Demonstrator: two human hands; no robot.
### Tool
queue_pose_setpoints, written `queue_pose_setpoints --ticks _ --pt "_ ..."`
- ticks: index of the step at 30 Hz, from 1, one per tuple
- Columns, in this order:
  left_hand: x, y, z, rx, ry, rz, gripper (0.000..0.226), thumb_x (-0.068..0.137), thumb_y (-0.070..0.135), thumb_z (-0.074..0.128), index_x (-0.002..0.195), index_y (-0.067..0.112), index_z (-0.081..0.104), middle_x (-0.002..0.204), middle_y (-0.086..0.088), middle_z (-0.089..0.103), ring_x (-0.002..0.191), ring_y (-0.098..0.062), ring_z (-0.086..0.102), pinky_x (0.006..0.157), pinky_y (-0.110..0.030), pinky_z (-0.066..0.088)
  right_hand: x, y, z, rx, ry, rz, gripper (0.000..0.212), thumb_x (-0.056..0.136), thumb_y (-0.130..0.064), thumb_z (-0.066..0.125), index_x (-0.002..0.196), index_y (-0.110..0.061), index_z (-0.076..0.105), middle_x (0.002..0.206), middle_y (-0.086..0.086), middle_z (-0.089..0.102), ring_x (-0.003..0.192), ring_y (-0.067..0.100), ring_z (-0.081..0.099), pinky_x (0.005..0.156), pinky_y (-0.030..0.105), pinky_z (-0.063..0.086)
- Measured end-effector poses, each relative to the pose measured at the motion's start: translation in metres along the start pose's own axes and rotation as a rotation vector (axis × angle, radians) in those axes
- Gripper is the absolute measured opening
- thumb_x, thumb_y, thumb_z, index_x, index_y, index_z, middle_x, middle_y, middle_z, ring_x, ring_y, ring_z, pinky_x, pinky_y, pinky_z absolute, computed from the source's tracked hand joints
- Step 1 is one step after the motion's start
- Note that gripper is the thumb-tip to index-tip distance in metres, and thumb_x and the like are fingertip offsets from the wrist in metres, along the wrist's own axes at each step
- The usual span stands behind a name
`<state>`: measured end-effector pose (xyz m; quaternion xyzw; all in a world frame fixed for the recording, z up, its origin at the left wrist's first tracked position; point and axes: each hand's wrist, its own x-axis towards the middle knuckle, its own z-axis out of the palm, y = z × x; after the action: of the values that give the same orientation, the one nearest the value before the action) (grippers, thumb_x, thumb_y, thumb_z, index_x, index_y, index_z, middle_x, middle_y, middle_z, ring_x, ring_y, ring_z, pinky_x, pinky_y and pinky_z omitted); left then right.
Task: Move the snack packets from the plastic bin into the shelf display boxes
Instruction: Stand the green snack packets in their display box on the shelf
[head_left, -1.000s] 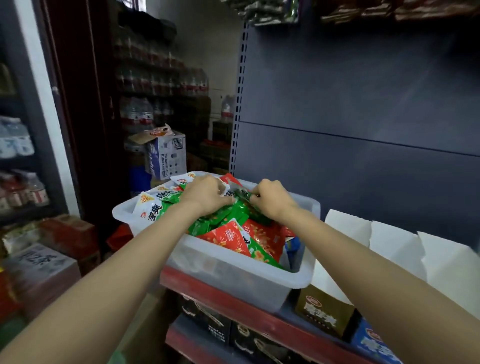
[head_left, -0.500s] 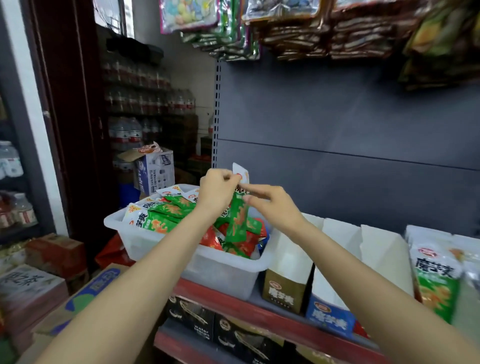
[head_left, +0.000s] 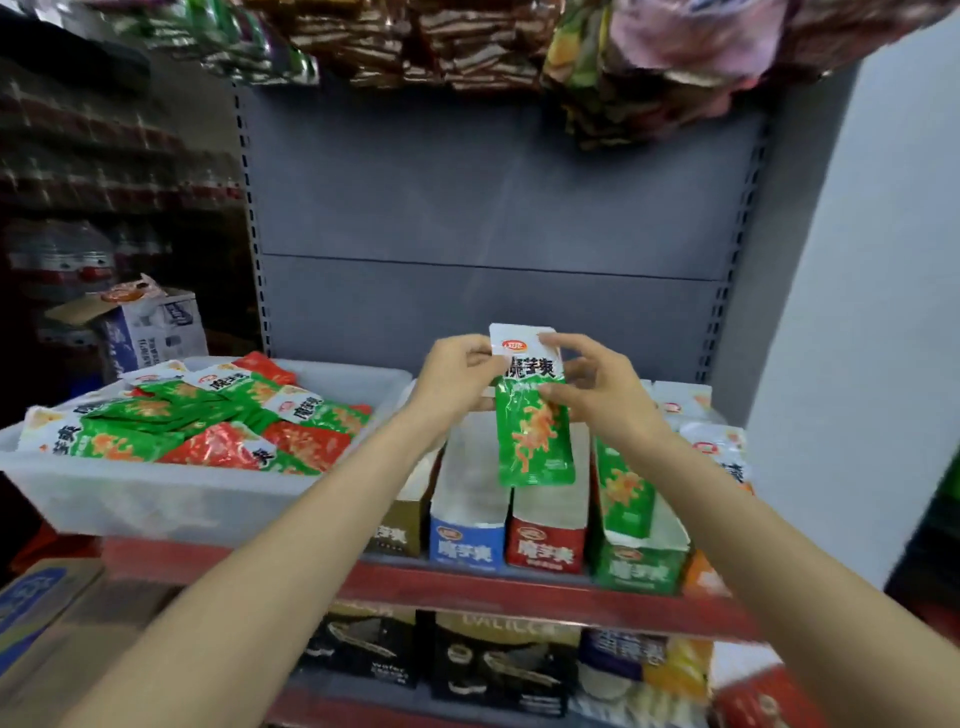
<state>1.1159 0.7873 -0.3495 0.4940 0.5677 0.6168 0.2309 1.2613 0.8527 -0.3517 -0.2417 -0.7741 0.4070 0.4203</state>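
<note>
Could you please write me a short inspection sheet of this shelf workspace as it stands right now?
Surface: red-edged shelf carrying bin and boxes.
Job's things: plastic bin full of green and red packets; green packet held upright above the display boxes; green box already holds packets.
Clutter: cardboard carton behind the bin.
Grippers: left hand and right hand both pinch the packet's top.
Cables: nothing seen.
Surroundings: hanging snack bags overhead; boxed goods on the lower shelf.
</note>
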Motion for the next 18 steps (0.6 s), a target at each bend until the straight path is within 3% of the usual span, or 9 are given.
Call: queue_pose_setpoints --ticks 4,7,10,14,18 --pt "0.000 0.004 0.049 0.098 -0.135 0.049 0.024 0.082 -0.002 0.067 0.099 0.013 0.058 0.094 -0.010 0.069 0.084 -0.023 0.068 0.069 -0.037 0.059 -0.016 0.013 -0.051 -0.165 0.134 -0.055 0.058 0.079 0.006 0.066 0.126 -0.025 0.052 0.088 0.004 0.066 0.064 0.011 0.060 0.056 0.017 0.047" --pt "0.003 0.007 0.079 0.206 -0.069 0.133 0.026 0.078 -0.001 0.070 0.097 0.013 0.061 0.090 -0.008 0.069 0.085 -0.026 0.068 0.070 -0.041 0.059 -0.023 0.019 -0.075 -0.357 0.175 -0.104 0.069 0.080 0.001 0.067 0.135 -0.030 0.040 0.086 -0.005 0.063 0.071 0.012 0.062 0.057 0.007 0.044" --pt "0.007 0.005 0.094 0.345 -0.041 0.230 0.025 0.077 0.004 0.071 0.098 0.015 0.062 0.085 -0.001 0.067 0.075 -0.018 0.064 0.074 -0.040 0.057 -0.021 0.028 -0.084 -0.503 0.170 -0.116 0.077 0.079 -0.003 0.070 0.140 -0.029 0.031 0.095 -0.005 0.061 0.075 0.014 0.061 0.061 0.008 0.044" --pt "0.010 -0.006 0.101 0.415 -0.028 0.254 0.033 0.078 0.004 0.070 0.103 0.020 0.055 0.082 0.003 0.064 0.068 -0.011 0.060 0.074 -0.042 0.056 -0.016 0.039 -0.088 -0.581 0.164 -0.152 0.069 0.077 -0.003 0.071 0.133 -0.022 0.036 0.112 0.003 0.060 0.091 0.018 0.058 0.080 0.031 0.049" --pt "0.010 -0.020 0.103 0.620 -0.077 0.306 0.070 0.077 0.009 0.071 0.132 0.031 0.033 0.090 0.000 0.064 0.081 -0.021 0.064 0.074 -0.044 0.054 -0.014 0.045 -0.086 -0.771 0.094 -0.157 0.049 0.081 -0.008 0.069 0.121 -0.016 0.041 0.109 0.006 0.052 0.087 0.019 0.051 0.073 0.034 0.045"
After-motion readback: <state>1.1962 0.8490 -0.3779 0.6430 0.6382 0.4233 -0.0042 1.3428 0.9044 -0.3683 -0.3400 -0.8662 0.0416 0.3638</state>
